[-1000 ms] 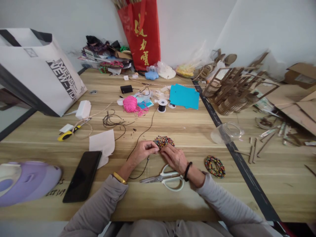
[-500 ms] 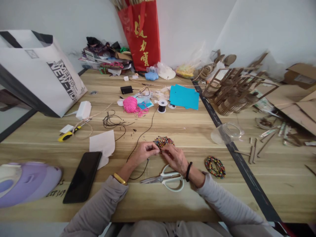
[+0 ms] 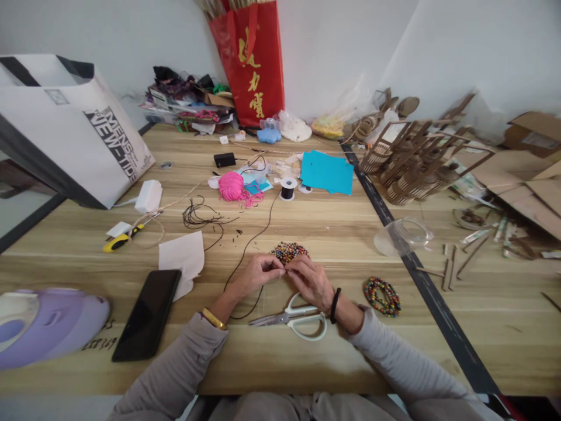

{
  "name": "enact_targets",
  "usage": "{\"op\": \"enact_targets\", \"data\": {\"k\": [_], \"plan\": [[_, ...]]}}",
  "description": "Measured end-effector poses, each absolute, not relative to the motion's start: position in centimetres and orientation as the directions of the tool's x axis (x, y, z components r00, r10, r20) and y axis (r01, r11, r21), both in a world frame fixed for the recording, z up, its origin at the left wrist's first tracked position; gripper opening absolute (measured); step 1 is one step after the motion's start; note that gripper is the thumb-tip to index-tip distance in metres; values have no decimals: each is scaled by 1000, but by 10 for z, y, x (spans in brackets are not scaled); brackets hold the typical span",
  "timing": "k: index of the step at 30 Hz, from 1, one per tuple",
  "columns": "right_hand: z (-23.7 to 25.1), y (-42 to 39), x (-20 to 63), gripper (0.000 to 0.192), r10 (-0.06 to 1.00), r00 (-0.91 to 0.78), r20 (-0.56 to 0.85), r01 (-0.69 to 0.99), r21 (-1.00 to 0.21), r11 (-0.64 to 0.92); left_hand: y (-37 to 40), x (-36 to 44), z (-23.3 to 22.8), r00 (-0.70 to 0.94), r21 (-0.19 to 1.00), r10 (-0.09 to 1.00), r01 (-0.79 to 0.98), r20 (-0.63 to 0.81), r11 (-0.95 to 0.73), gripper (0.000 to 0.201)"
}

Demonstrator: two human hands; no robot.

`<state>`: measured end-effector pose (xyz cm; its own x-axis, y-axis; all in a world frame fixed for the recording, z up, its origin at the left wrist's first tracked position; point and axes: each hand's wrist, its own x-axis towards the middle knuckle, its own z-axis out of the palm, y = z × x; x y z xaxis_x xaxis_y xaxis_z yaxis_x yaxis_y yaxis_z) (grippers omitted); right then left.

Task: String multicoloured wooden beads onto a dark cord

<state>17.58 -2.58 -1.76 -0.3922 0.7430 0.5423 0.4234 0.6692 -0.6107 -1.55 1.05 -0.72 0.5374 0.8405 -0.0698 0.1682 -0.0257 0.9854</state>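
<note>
My left hand (image 3: 259, 271) is closed in a pinch, and a thin black cord (image 3: 256, 304) rises into it from a loop on the table. Its fingertips meet those of my right hand (image 3: 310, 282), also pinched; whatever small thing lies between those fingers is too small to make out. Just behind the fingertips is a pile of multicoloured beads (image 3: 290, 251). Scissors with pale handles (image 3: 307, 321) lie below my right hand, blades pointing left. The cord runs back to a white spool of black cord (image 3: 287, 189).
A coil of strung beads (image 3: 382, 296) lies to the right. On the left are a black phone (image 3: 146, 316), white paper (image 3: 182, 257) and a yellow cutter (image 3: 117, 242). Pink yarn (image 3: 231, 186) and blue sheets (image 3: 326, 172) sit further back; bamboo-coloured baskets (image 3: 412, 166) stand right.
My fingertips have come closer together in front of the bead pile. A small bead seen on the cord below my left hand no longer shows there.
</note>
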Motion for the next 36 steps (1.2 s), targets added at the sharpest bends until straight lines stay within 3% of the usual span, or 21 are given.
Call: {"op": "enact_targets", "data": {"k": [21,36], "plan": [[-17,-25,175,7,748,-401,529,437,-607,664,10,-15,-9,541,988,835,157,-97,14,18],[-20,-25,176,6,821,-284,495,383,-727,570,12,-16,-14,522,991,848,129,-92,28,22]]}}
